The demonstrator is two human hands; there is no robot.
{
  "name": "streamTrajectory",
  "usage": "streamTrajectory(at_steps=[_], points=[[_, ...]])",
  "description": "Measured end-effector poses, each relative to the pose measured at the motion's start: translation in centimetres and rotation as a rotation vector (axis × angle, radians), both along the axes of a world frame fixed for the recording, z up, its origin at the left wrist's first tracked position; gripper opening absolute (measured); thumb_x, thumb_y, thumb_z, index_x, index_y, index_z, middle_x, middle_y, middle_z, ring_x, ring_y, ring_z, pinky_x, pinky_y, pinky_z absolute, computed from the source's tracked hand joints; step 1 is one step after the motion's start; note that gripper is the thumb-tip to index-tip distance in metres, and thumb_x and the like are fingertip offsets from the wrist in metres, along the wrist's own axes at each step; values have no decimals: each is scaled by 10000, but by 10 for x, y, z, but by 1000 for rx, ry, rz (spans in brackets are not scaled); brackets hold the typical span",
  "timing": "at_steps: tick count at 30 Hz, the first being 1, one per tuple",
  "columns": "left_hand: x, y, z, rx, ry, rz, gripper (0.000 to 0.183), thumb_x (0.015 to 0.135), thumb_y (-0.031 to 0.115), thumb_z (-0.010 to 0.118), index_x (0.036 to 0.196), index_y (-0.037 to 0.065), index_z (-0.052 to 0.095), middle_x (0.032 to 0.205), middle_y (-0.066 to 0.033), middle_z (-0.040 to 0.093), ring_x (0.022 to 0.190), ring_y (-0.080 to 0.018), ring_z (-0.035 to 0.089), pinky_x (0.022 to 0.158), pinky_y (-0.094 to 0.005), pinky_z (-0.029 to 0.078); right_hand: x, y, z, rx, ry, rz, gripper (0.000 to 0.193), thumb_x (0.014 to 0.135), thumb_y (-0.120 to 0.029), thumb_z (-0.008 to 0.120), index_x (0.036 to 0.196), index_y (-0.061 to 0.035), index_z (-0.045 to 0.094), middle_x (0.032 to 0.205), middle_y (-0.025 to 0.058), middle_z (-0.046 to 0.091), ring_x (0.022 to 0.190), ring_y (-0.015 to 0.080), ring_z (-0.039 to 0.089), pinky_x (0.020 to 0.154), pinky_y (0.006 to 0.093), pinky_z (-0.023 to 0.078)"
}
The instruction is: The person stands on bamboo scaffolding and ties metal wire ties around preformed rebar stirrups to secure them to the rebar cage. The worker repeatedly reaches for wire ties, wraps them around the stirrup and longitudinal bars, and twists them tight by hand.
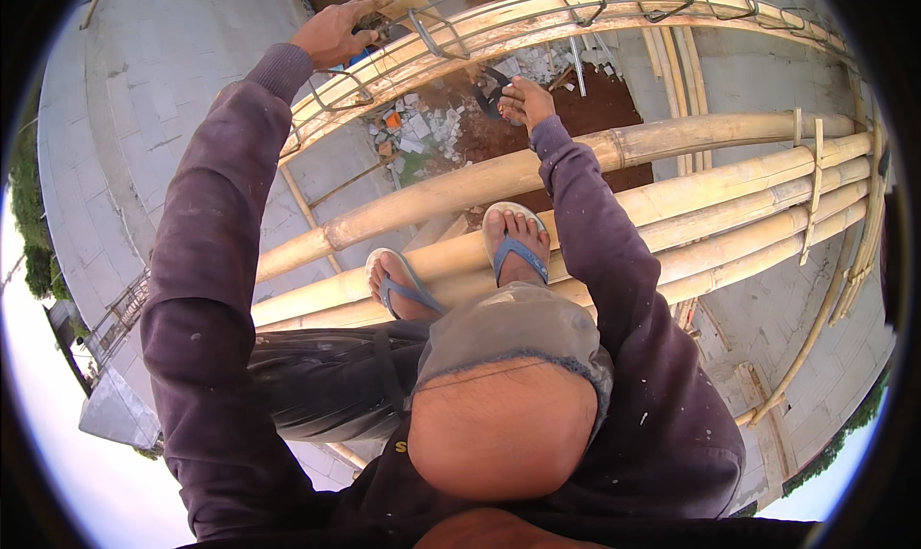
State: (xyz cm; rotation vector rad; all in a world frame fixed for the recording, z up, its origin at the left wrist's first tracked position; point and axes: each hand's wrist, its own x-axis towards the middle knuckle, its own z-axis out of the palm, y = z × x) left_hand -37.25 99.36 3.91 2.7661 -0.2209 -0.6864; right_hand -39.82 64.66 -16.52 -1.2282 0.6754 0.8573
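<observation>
My left hand (336, 36) reaches out at the top, fingers spread and stretched against the side of a hollow upright bamboo post (411, 0). A long bowed bamboo-and-steel beam form (537, 20), with bent rebar stirrups (587, 2) along it, passes beside that hand. Closer to the middle, my right hand (526, 103) is closed round a dark curved tool (489, 93) just below the beam. Its exact kind cannot be made out. Both my sandalled feet stand on a row of thick bamboo poles (662, 202).
A separate bamboo pole (451, 186) runs across in front of my feet. Far below lie broken tiles (422, 127) and reddish earth (595, 122). Grey block walls (106, 156) stand on the left. Lashed bamboo uprights (815, 189) rise on the right.
</observation>
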Motion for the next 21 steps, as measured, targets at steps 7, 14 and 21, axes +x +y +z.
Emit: streamTrajectory(at_steps=[7,14,21], points=[[-14,-5,-9,-66,-170,38,629,919,169,560,1517,232,376,1516,-202,424,1254,-426,533,1093,-507,431,33,78,-54,292,136,-372,544,921,-373,629,1372,-108,479,1374,130,488,1244,302,497,1098,555,325],[-15,-10,-11,-51,-155,48,644,915,122,522,1530,218,357,1557,-129,391,1444,-318,339,1143,-468,389,39,80,-47,292,124,-447,532,912,-343,616,1360,-92,476,1368,141,470,1271,328,451,1115,548,310],[-15,-13,-18,-94,-238,11,643,914,100,497,1531,211,355,1580,-37,374,1475,-293,290,1179,-438,356,41,86,-51,442,140,-599,553,857,-320,650,1335,-76,517,1332,158,504,1297,342,436,1123,591,267]])
